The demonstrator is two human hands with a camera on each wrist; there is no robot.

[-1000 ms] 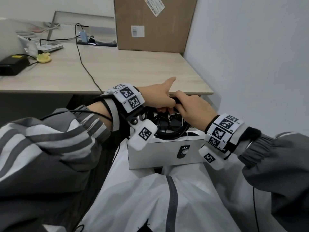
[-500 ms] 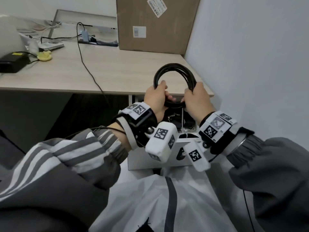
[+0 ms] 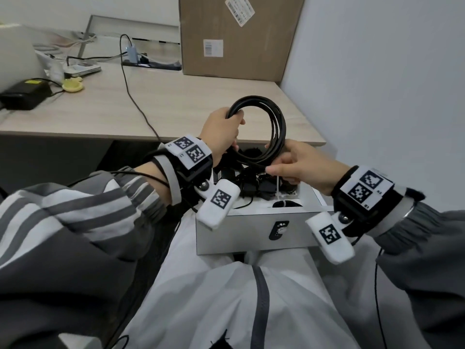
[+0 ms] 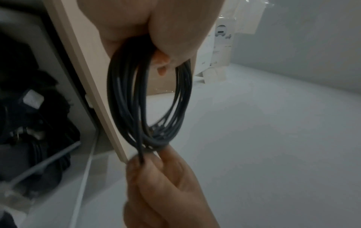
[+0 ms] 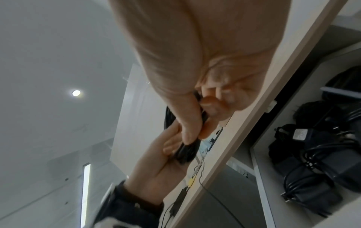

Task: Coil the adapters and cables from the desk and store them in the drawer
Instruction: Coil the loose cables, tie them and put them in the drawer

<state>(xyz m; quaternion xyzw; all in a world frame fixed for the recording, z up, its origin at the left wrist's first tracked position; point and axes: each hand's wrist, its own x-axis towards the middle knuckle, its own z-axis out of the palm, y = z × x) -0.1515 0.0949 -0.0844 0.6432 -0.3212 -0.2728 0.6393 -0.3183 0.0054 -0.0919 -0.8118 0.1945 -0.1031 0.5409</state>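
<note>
I have the coiled black cable [image 3: 261, 129] held up on edge between both hands, above the open drawer [image 3: 254, 222] and in front of the tabletop [image 3: 176, 102] edge. My left hand [image 3: 221, 134] has its fingers [image 3: 235, 119] curled round the upper left of the coil, with the strands running through the closed grip; the left wrist view shows the bundle leaving that fist and hanging as a narrow loop. My right hand [image 3: 302, 165] pinches the lower right of the coil, thumb and fingertips closed tight on the gathered strands, as the right wrist view confirms. A thin white tie [image 3: 276, 190] hangs below the right hand, over the dark adapters [image 3: 254, 187] lying in the drawer.

Compared with half a second ago, the coil sits about as high, but the hands have spread apart: the left has climbed toward the top of the loop, and the right has slid down to its lower edge. A second ago the coil was low, at the drawer.
</note>
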